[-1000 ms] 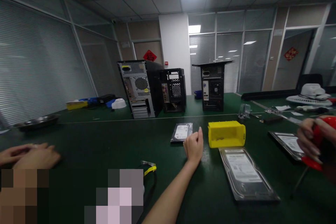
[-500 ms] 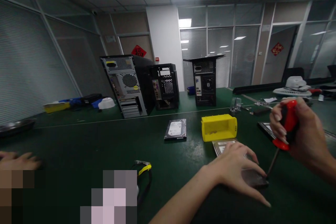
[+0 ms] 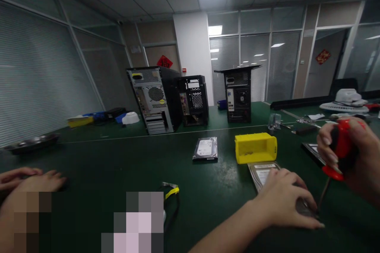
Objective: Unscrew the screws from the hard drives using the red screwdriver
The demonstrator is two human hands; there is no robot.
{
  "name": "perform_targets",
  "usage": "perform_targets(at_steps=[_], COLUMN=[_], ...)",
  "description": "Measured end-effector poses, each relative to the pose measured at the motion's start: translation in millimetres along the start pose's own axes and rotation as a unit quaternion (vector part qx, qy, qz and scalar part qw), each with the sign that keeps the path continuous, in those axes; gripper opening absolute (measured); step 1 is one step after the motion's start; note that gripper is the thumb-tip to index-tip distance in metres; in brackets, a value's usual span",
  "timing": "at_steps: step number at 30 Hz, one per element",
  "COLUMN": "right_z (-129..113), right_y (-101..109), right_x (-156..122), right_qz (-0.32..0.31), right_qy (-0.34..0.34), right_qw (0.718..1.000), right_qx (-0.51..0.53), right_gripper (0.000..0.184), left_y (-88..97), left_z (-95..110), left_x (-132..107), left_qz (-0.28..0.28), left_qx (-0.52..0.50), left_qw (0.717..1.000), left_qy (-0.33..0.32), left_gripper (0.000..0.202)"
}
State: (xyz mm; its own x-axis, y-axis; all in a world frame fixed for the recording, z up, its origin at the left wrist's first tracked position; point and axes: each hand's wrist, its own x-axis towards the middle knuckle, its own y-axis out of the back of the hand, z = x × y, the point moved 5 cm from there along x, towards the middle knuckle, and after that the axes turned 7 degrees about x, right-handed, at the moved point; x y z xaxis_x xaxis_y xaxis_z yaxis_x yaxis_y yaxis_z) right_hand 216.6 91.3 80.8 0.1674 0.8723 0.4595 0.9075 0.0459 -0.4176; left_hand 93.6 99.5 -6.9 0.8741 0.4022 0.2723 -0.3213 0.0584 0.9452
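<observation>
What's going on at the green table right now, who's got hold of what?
A person is working on a hard drive lying on the green table, just on the near side of a yellow bin. The left hand is spread flat on the drive, holding it down. The right hand grasps a red-handled screwdriver, its tip down by the drive's right edge. A second hard drive lies apart, left of the bin. Another person's hands rest at the far left.

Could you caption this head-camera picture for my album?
The left hand rests on a hard drive; the right hand holds a screwdriver.
</observation>
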Motion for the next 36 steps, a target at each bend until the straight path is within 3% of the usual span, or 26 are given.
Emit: perform_targets(at_steps=[4, 8, 12, 15, 24, 30, 36], right_z=[3.2, 3.9, 0.3, -1.0, -4.0, -3.6, 0.1], right_y=[4.4, 1.8, -3.5, -3.9, -3.0, -1.4, -3.6], right_x=[4.0, 7.4, 6.8, 5.1, 3.9, 5.0, 8.0], right_qz=[-0.004, 0.001, -0.031, -0.053, -0.030, -0.031, -0.009], right_qy=[-0.021, -0.030, -0.002, -0.003, -0.011, -0.027, -0.039], right_qw=[1.000, 0.998, 0.996, 0.997, 0.998, 0.999, 0.997], right_qx=[0.018, 0.058, 0.085, 0.050, 0.056, 0.026, 0.064], right_gripper=[0.033, 0.039, 0.044, 0.034, 0.043, 0.035, 0.041], left_y=[-9.4, -9.3, -9.6, -12.0, -8.6, -7.3, -7.1], left_z=[-2.1, -5.0, -5.4, -3.0, 0.3, 0.9, 1.4], left_x=[4.4, 5.4, 5.9, 6.2, 6.0, 6.6, 7.6], left_qz=[-0.006, -0.019, -0.029, -0.037, -0.049, -0.038, -0.043], left_qx=[-0.070, -0.101, -0.083, -0.063, -0.048, -0.050, -0.036], left_qw=[0.996, 0.993, 0.995, 0.997, 0.997, 0.997, 0.997], left_qy=[0.049, 0.058, 0.044, 0.024, 0.043, 0.050, 0.045], left_gripper=[0.033, 0.033, 0.035, 0.036, 0.038, 0.041, 0.041])
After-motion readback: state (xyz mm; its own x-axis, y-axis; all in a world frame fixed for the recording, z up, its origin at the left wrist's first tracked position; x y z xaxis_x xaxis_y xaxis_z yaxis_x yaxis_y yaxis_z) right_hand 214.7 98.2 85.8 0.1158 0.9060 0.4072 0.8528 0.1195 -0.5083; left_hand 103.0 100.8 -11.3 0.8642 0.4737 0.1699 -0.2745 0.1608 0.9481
